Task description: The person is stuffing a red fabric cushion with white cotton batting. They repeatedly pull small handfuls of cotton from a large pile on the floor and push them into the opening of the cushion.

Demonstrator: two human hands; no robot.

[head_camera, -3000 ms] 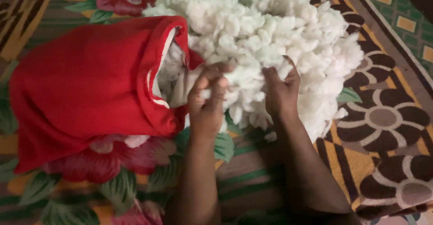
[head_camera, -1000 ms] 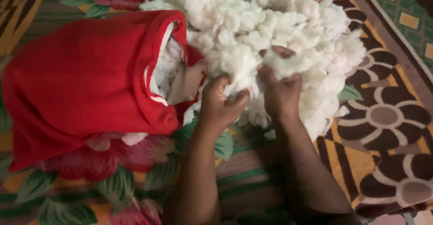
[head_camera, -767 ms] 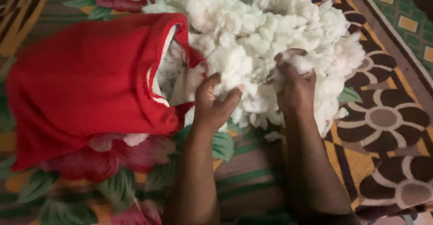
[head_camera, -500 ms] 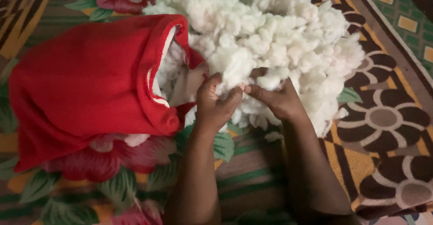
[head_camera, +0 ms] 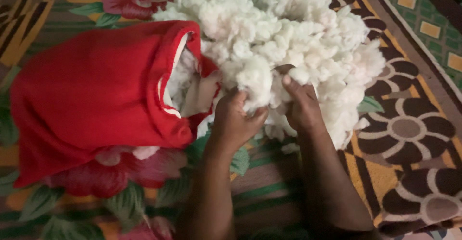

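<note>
A big heap of white fluffy stuffing (head_camera: 293, 33) lies on a patterned blanket. To its left lies a red fabric cover (head_camera: 91, 91), its opening turned toward the heap, with white stuffing showing inside. My left hand (head_camera: 236, 120) grips a clump of stuffing (head_camera: 255, 79) at the heap's near edge, just right of the cover's opening. My right hand (head_camera: 301, 105) is closed on the same clump from the right side, thumb up against it. Both forearms reach in from the bottom of the view.
Under everything lies a floral blanket (head_camera: 120, 192) with red flowers and green leaves. To the right is a rug (head_camera: 409, 139) with brown flower shapes on yellow. A small loose tuft of stuffing (head_camera: 290, 147) lies near my right wrist.
My right hand drew back from the heap toward my left hand. Both hands now squeeze one clump together by the cover's opening. The cover has hardly moved.
</note>
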